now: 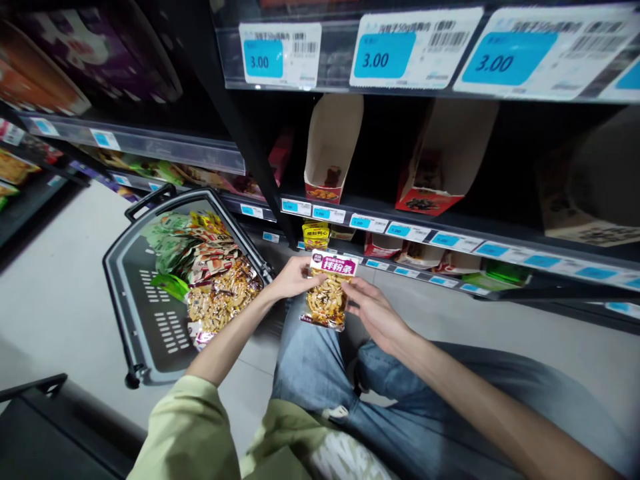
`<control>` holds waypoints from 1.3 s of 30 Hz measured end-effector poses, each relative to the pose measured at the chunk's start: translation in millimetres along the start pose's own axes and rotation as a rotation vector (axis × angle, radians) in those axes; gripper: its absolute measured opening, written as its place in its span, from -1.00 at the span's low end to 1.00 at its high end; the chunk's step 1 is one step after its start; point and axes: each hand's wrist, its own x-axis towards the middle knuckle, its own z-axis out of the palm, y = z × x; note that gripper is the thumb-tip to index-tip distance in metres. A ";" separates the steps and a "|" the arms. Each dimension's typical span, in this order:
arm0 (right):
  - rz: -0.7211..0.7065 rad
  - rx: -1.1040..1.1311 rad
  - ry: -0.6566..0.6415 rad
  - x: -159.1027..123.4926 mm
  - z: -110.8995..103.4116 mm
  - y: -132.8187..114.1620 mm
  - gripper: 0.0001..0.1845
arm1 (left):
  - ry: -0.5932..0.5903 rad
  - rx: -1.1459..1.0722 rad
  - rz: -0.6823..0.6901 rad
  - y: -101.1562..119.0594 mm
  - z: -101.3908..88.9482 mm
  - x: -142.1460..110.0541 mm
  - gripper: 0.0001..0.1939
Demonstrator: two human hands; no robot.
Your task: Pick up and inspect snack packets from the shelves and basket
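A clear snack packet (pixel 327 297) with a purple and white header hangs upright in front of my knees, held by both hands. My left hand (pixel 295 279) pinches its upper left edge. My right hand (pixel 373 310) grips its right side with curled fingers. To the left on the floor stands a dark shopping basket (pixel 133 297) with several snack packets (pixel 210 277) piled in its right half.
Dark store shelves (pixel 450 227) run across the front with blue price tags (pixel 385 57) reading 3.00. Open cardboard display boxes (pixel 333 153) stand on the middle shelf, more packets on the lowest one. Another dark basket's corner (pixel 45 427) shows at bottom left. Pale floor lies between.
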 end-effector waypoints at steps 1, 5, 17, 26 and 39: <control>-0.001 0.001 0.003 0.0 0.0 -0.2 -0.65 | 0.002 -0.001 0.005 0.2 0.1 0.2 -0.59; -0.002 0.006 -0.007 0.0 -0.4 -0.3 -0.67 | 0.003 -0.048 0.016 0.4 0.6 0.6 -0.59; 0.027 -0.008 -0.010 3.3 -1.7 3.8 -0.71 | 0.012 -0.047 0.025 0.5 -0.3 0.2 -0.62; 0.011 -0.031 -0.039 -1.3 0.3 1.5 -0.64 | -0.050 -0.129 -0.022 -1.3 2.0 -0.8 -0.60; -0.026 -0.050 0.020 0.0 0.7 -2.6 -0.58 | -0.100 -0.219 0.089 -5.7 -2.6 0.1 -0.53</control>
